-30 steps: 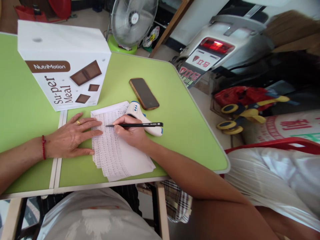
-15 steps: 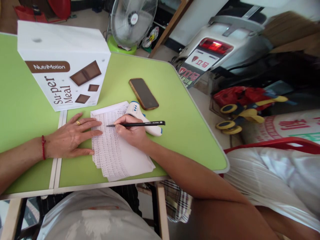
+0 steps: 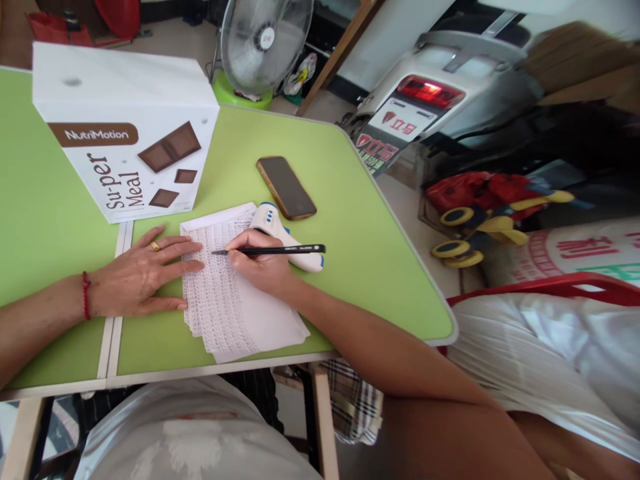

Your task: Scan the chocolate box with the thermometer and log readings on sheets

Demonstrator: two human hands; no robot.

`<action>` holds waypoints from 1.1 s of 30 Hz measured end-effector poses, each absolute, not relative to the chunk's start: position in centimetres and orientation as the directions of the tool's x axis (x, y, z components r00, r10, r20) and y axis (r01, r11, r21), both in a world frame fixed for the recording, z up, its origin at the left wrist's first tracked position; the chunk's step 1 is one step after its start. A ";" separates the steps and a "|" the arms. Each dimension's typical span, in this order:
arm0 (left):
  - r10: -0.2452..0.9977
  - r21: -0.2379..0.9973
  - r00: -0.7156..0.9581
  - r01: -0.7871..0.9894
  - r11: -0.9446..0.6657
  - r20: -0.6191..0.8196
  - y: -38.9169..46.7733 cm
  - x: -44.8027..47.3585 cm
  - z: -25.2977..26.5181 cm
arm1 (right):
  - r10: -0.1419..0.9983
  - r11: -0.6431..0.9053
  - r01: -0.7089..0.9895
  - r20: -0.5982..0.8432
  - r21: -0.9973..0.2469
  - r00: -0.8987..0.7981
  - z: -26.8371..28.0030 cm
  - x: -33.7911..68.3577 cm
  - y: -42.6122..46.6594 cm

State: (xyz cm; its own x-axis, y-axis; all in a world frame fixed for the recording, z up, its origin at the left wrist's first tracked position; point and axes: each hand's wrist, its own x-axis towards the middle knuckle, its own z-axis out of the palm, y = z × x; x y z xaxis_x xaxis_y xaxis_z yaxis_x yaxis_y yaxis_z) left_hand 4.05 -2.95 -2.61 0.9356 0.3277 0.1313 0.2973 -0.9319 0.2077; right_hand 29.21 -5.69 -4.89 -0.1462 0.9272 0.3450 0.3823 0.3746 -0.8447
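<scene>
A stack of paper sheets (image 3: 250, 313) covered in rows of small handwriting lies on the green table. My left hand (image 3: 143, 273) is spread flat, its fingertips resting on the left edge of the sheets; a ring and a red bracelet are on it. My right hand (image 3: 263, 263) pinches a black pen (image 3: 295, 249), the tip at the writing near the middle of the page. Partly hidden behind that hand lies a white and blue handheld device (image 3: 267, 217), like an infrared thermometer. Beyond it is a dark smartphone (image 3: 287, 189) in a brownish case.
A tall white NutriMotion box (image 3: 125, 147) stands at the table's back left. The green table (image 3: 380, 267) has a pale rim and a seam. Past it are a fan (image 3: 265, 40), a white scooter (image 3: 425, 87) and a red chair (image 3: 590, 280) with white cloth.
The pen has tilted slightly and its rear end has moved a little to the left. My left hand stays in place on the sheets. The whole view has shifted very slightly.
</scene>
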 end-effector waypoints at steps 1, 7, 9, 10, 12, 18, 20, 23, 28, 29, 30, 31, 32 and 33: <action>0.325 0.205 0.936 0.295 -0.933 0.134 -3.0 4.0 -2.6 | 0.931 0.366 0.386 0.336 -0.847 -0.144 -4.9 29.2 -5.7; 0.329 0.202 0.938 0.302 -0.932 0.114 -3.0 4.1 -2.6 | 0.939 0.343 0.408 0.323 -0.846 -0.119 -5.2 29.4 -5.6; 0.332 0.203 0.936 0.304 -0.931 0.118 -3.0 4.1 -2.7 | 0.935 0.354 0.408 0.327 -0.842 -0.136 -5.3 29.5 -5.5; 0.332 0.204 0.936 0.305 -0.930 0.118 -3.0 4.1 -2.7 | 0.932 0.363 0.401 0.332 -0.841 -0.148 -5.3 29.5 -5.5; 0.332 0.205 0.935 0.303 -0.930 0.122 -2.9 4.1 -2.7 | 0.926 0.378 0.385 0.336 -0.842 -0.173 -5.3 29.5 -5.5; 0.321 0.201 0.938 0.292 -0.935 0.133 -2.9 4.1 -2.6 | 0.926 0.376 0.368 0.338 -0.850 -0.166 -5.2 29.5 -5.5; 0.320 0.199 0.938 0.290 -0.936 0.134 -2.9 4.1 -2.6 | 0.923 0.384 0.364 0.347 -0.849 -0.164 -5.2 29.5 -5.5; 0.322 0.197 0.937 0.294 -0.935 0.133 -3.0 4.1 -2.6 | 0.915 0.403 0.346 0.368 -0.847 -0.165 -5.2 29.5 -5.6; 0.322 0.202 0.938 0.294 -0.934 0.126 -3.0 4.0 -2.7 | 0.916 0.398 0.365 0.347 -0.841 -0.200 -4.9 29.4 -5.8; 0.324 0.202 0.938 0.296 -0.934 0.126 -3.0 4.1 -2.7 | 0.917 0.396 0.369 0.342 -0.841 -0.205 -4.9 29.4 -5.8; 0.326 0.202 0.937 0.297 -0.933 0.127 -3.0 4.1 -2.8 | 0.917 0.395 0.369 0.339 -0.841 -0.210 -4.9 29.4 -5.8; 0.326 0.203 0.937 0.297 -0.933 0.128 -3.0 4.1 -2.8 | 0.917 0.395 0.368 0.337 -0.842 -0.215 -4.9 29.4 -5.8; 0.325 0.203 0.937 0.296 -0.933 0.128 -3.0 4.1 -2.8 | 0.916 0.396 0.367 0.335 -0.842 -0.219 -4.9 29.4 -5.8; 0.324 0.203 0.937 0.295 -0.933 0.127 -3.0 4.1 -2.7 | 0.916 0.396 0.368 0.335 -0.841 -0.222 -4.9 29.4 -5.8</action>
